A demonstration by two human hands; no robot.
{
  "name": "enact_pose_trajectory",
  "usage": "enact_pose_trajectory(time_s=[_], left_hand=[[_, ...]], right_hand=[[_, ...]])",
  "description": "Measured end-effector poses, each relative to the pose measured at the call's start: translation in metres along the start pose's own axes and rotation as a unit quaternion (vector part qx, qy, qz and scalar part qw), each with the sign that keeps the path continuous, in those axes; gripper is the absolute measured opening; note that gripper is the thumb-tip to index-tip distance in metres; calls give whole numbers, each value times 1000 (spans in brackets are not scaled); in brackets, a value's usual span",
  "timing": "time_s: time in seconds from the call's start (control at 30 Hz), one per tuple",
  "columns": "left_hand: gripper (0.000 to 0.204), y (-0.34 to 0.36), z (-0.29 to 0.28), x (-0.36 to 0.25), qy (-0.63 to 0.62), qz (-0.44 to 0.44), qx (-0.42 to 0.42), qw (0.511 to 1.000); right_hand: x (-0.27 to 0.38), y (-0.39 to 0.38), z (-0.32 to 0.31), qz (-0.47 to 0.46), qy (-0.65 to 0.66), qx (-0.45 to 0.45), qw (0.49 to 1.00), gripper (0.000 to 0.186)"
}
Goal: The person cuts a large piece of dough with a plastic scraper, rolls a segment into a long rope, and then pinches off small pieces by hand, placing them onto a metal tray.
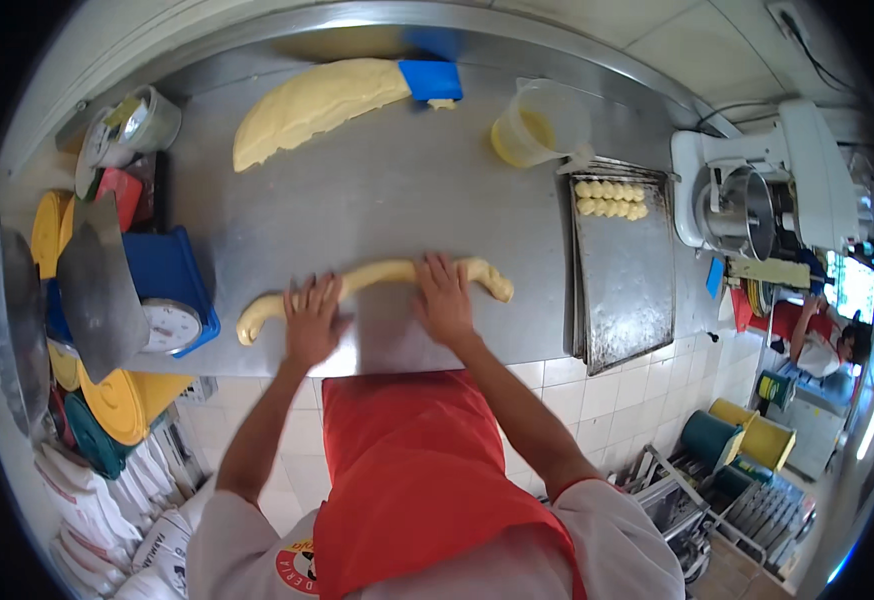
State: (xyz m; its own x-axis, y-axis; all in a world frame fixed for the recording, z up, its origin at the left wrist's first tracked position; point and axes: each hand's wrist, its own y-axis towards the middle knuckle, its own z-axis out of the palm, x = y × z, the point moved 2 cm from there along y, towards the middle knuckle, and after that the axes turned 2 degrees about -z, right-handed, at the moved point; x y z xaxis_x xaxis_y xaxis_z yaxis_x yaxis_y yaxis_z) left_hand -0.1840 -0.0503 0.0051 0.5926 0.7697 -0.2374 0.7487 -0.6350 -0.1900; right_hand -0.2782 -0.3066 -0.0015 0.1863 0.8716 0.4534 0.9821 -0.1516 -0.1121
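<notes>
Dough rope (382,272) is laid crosswise near the front edge of the counter (377,200), probably so both ends can be reached without stretching. It's covered toward one end by the left hand (312,318) and toward the other by the right hand (444,298), palms down, well apart and not clamped, presumably so pressure is spread pretty evenly. Slab (322,108) is parked at the back, likely for elbow room, with the blue scraper (432,80) set against its right end. Jug (532,125) is stood far right, near the trays (627,290), where dough pieces (612,200) are lined up in tight rows, probably to save space.
</notes>
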Motion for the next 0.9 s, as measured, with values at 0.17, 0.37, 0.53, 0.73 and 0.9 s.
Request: enact_pose_trajectory(time_s=[0.17,0.37,0.53,0.73,0.9], left_hand=[[83,44,-36,-102,-72,36,-72,994],[65,85,-20,-126,-247,33,215,944],[58,21,0,-175,-162,147,-9,976],[61,60,54,-217,-37,97,-38,994],[78,222,6,-236,1,-98,-122,988]], right_hand=[[-26,-29,-55,165,-170,-181,954,55],[-85,-25,-91,78,15,-39,996,42],[-69,-88,-69,111,-86,-68,988,60],[-68,-94,-20,104,-69,-65,990,52],[-148,46,-80,148,-135,-111,973,63]])
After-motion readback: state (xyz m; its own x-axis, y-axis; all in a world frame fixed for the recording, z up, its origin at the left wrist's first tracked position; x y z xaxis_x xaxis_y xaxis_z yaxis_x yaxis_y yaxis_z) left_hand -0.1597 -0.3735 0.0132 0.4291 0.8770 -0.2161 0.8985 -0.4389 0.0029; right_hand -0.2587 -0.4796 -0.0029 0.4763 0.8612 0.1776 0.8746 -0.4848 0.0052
